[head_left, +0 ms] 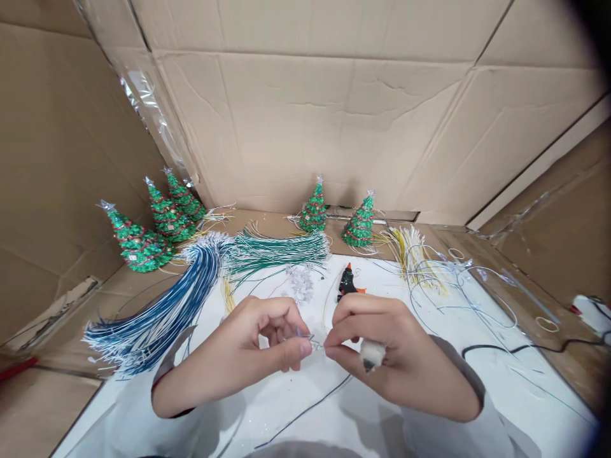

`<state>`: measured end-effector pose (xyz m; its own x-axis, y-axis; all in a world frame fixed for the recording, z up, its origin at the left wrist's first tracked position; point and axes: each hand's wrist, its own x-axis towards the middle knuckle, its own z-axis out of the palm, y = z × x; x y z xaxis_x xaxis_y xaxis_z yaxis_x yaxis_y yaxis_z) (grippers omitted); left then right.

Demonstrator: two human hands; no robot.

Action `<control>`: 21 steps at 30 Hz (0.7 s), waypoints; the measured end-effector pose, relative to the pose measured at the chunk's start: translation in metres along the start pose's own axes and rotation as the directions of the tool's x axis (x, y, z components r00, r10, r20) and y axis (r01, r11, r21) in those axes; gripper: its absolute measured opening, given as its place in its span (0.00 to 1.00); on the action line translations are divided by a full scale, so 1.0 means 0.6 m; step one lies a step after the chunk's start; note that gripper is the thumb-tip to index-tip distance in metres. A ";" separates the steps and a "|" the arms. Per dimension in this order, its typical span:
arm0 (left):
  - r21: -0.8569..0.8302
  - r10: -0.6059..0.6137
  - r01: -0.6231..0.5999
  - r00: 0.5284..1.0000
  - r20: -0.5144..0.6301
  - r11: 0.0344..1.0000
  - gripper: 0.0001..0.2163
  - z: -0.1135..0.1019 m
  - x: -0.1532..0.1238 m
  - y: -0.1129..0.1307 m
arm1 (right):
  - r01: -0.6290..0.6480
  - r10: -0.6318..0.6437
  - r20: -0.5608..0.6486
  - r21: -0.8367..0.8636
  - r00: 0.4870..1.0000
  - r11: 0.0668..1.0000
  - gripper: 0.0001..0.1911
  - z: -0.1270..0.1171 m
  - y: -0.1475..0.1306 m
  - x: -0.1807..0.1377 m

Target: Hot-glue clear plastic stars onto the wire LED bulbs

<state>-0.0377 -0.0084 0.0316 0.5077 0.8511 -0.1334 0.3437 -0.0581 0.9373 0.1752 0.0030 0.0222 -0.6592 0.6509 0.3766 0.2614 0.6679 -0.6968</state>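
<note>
Two hands meet over a small clear piece amid bundled wires

The left hand [267,337] pinches a small, clear, shiny piece [308,337] between thumb and forefinger, above the white worktop [312,404]. Just beside it, the right hand [377,337] has its thumb and forefinger tips pressed together; whether they grip something fine, I cannot tell. A stubby white object with a dark end [372,354] is tucked in that hand's curled fingers.

Beyond the hands lie a pile of small clear pieces [300,284] and a black-and-orange glue gun [347,284]. A bundle of blue and white wires [191,302] spreads at left, with a bundle of green, white-tipped wires [281,251] adjoining it. Small green Christmas trees with star tops [313,212] stand along the back and left. One dark thin wire [305,410] lies nearest the wearer.
</note>
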 end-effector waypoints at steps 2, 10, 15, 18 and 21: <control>0.004 0.008 -0.008 1.000 0.004 1.000 0.06 -0.001 0.000 0.001 | -0.038 0.040 -0.017 0.063 0.999 0.997 0.05 -0.001 -0.003 0.003; 0.002 0.008 -0.008 1.000 0.014 1.000 0.06 -0.002 0.001 0.001 | -0.193 0.205 0.000 0.350 0.979 0.917 0.07 -0.004 -0.008 0.009; -0.021 -0.006 0.007 0.999 0.032 1.000 0.07 -0.003 0.000 0.000 | -0.202 0.233 0.046 0.676 0.971 0.708 0.10 -0.010 0.012 0.002; -0.013 -0.006 0.006 1.000 0.031 1.000 0.07 -0.005 -0.002 0.000 | -0.211 0.211 0.092 0.727 0.973 0.653 0.08 -0.012 0.015 -0.001; -0.014 -0.005 0.006 0.999 0.032 1.000 0.06 -0.006 -0.003 -0.001 | -0.176 0.187 0.032 0.521 0.982 0.835 0.05 -0.015 0.010 0.000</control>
<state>-0.0416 -0.0084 0.0326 0.5308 0.8343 -0.1487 0.3357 -0.0458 0.9409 0.1831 0.0105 0.0233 -0.6209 0.7523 0.2201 -0.0329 0.2556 -0.9662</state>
